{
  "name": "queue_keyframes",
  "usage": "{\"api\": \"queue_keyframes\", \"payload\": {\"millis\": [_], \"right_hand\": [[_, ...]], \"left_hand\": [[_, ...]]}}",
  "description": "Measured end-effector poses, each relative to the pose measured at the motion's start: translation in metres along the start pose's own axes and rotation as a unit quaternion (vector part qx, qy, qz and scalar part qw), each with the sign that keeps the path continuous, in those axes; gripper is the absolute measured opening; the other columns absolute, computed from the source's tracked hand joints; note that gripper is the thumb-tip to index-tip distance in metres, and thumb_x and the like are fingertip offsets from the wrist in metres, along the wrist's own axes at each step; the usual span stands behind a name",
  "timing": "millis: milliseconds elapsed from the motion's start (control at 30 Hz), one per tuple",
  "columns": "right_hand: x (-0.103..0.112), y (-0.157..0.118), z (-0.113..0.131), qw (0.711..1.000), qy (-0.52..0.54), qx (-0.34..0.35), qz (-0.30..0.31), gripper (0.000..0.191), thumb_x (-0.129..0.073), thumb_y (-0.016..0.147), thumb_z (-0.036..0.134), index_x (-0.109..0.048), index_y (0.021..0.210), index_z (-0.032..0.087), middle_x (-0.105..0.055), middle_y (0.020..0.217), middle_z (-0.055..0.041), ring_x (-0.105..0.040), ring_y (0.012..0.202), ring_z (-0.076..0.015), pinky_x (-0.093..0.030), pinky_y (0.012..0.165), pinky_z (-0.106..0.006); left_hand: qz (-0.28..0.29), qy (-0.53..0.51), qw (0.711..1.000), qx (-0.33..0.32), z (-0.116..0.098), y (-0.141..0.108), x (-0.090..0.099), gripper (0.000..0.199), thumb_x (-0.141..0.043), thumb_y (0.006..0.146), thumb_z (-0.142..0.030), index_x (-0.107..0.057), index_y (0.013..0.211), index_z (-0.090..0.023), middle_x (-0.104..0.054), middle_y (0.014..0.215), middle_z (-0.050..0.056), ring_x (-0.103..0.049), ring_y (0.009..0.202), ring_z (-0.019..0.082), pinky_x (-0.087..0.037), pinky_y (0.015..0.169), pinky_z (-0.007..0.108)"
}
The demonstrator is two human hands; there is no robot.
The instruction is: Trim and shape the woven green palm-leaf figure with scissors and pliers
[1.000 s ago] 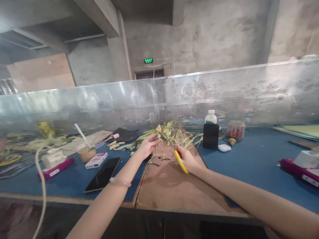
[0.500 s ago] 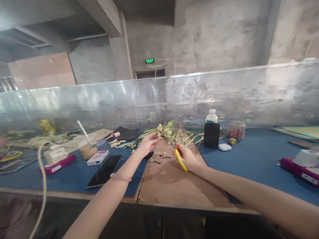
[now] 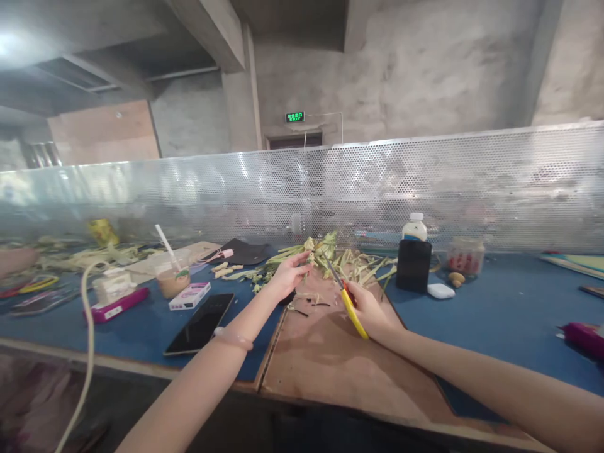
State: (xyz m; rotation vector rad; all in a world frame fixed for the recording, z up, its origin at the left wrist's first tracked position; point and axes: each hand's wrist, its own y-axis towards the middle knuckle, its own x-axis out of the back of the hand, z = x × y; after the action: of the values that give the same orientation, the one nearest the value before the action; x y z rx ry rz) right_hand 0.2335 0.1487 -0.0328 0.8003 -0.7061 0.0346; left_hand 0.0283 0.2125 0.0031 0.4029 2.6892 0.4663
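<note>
Grasping yellow-handled scissors (image 3: 353, 309) in the right hand (image 3: 367, 308); pinching a small pale flower (image 3: 310, 257) between left hand (image 3: 287, 277) fingertips, near green stalks (image 3: 356, 264).

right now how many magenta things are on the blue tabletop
2: the left one lies left of the black tablet, the right one is cut off by the frame. More may be hidden.
</note>
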Motion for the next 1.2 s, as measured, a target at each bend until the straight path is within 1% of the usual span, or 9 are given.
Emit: {"api": "queue_keyframes", "payload": {"millis": [267, 400, 500, 633, 767, 867, 1000, 1100, 1200], "right_hand": [[-0.002, 0.009, -0.015, 0.994, 0.042, -0.084, -0.051, 0.012, -0.043, 0.074, 0.029, -0.048, 0.075, 0.019, -0.056, 0.071, -0.0022, -0.047, 0.063, -0.0152, -0.037, 0.056, -0.025], [0.002, 0.013, -0.017, 0.991, 0.029, -0.119, -0.046, 0.016, -0.041, 0.074, 0.029, -0.051, 0.078, 0.017, -0.059, 0.075, -0.0032, -0.049, 0.066, -0.0162, -0.037, 0.06, -0.026], [0.006, 0.013, -0.016, 0.992, 0.002, -0.119, -0.029, 0.014, -0.04, 0.075, 0.03, -0.048, 0.074, 0.018, -0.057, 0.071, -0.0021, -0.048, 0.065, -0.0158, -0.036, 0.058, -0.025], [0.005, 0.011, -0.017, 0.996, -0.031, -0.089, -0.01, 0.019, -0.042, 0.076, 0.036, -0.047, 0.076, 0.019, -0.056, 0.073, -0.0029, -0.047, 0.065, -0.0156, -0.035, 0.057, -0.025], [0.004, 0.008, -0.015, 0.994, -0.07, -0.083, 0.002, 0.024, -0.044, 0.076, 0.043, -0.047, 0.076, 0.019, -0.054, 0.072, -0.0024, -0.045, 0.061, -0.0149, -0.032, 0.054, -0.025], [0.005, 0.007, -0.012, 0.995, -0.058, -0.087, 0.0, 0.022, -0.044, 0.076, 0.042, -0.045, 0.075, 0.02, -0.053, 0.071, -0.0008, -0.044, 0.06, -0.0143, -0.031, 0.053, -0.025], [0.007, 0.007, -0.01, 0.996, -0.034, -0.087, 0.001, 0.021, -0.044, 0.077, 0.041, -0.043, 0.073, 0.02, -0.053, 0.071, -0.0005, -0.044, 0.062, -0.0144, -0.032, 0.055, -0.025], [0.006, 0.008, -0.012, 0.995, -0.028, -0.097, 0.019, 0.023, -0.045, 0.077, 0.042, -0.042, 0.072, 0.02, -0.052, 0.071, -0.0006, -0.045, 0.063, -0.0148, -0.033, 0.055, -0.025], [0.005, 0.008, -0.014, 0.994, -0.016, -0.101, 0.038, 0.023, -0.044, 0.077, 0.042, -0.043, 0.075, 0.019, -0.053, 0.074, -0.0016, -0.047, 0.067, -0.0158, -0.035, 0.059, -0.026]], "left_hand": [[-0.013, 0.035, 0.999, 0.013, 0.0, -0.008, -0.006, 0.048, -0.071, 0.058, -0.007, -0.06, 0.104, -0.018, -0.057, 0.11, 0.009, -0.058, 0.083, 0.014, -0.043, 0.075, 0.027], [-0.008, 0.017, 1.0, -0.004, -0.003, -0.009, -0.008, 0.047, -0.071, 0.056, -0.006, -0.057, 0.1, -0.015, -0.061, 0.097, 0.008, -0.06, 0.082, 0.015, -0.044, 0.076, 0.028], [-0.024, 0.016, 0.999, -0.017, -0.005, -0.011, -0.012, 0.047, -0.072, 0.056, -0.009, -0.052, 0.098, -0.016, -0.061, 0.091, 0.006, -0.06, 0.081, 0.016, -0.045, 0.073, 0.029], [-0.062, 0.052, 0.996, -0.033, -0.008, -0.015, -0.018, 0.05, -0.074, 0.054, -0.013, -0.046, 0.095, -0.018, -0.062, 0.086, 0.004, -0.06, 0.076, 0.015, -0.044, 0.068, 0.028], [-0.061, 0.1, 0.991, -0.069, -0.008, -0.015, -0.021, 0.048, -0.075, 0.054, -0.017, -0.045, 0.091, -0.019, -0.063, 0.083, 0.002, -0.059, 0.078, 0.014, -0.043, 0.072, 0.028], [-0.055, 0.118, 0.987, -0.095, -0.007, -0.015, -0.023, 0.047, -0.075, 0.054, -0.019, -0.045, 0.09, -0.019, -0.062, 0.083, 0.001, -0.059, 0.077, 0.014, -0.043, 0.073, 0.028], [-0.044, 0.111, 0.988, -0.101, -0.009, -0.016, -0.026, 0.046, -0.075, 0.055, -0.02, -0.044, 0.089, -0.019, -0.062, 0.083, 0.002, -0.059, 0.077, 0.014, -0.044, 0.07, 0.027], [-0.052, 0.108, 0.987, -0.104, -0.01, -0.017, -0.027, 0.046, -0.074, 0.056, -0.02, -0.043, 0.089, -0.019, -0.062, 0.084, 0.002, -0.06, 0.077, 0.014, -0.044, 0.069, 0.027], [-0.058, 0.097, 0.987, -0.116, -0.01, -0.017, -0.027, 0.047, -0.075, 0.055, -0.021, -0.043, 0.091, -0.019, -0.062, 0.086, 0.002, -0.06, 0.078, 0.014, -0.045, 0.074, 0.03]]}}
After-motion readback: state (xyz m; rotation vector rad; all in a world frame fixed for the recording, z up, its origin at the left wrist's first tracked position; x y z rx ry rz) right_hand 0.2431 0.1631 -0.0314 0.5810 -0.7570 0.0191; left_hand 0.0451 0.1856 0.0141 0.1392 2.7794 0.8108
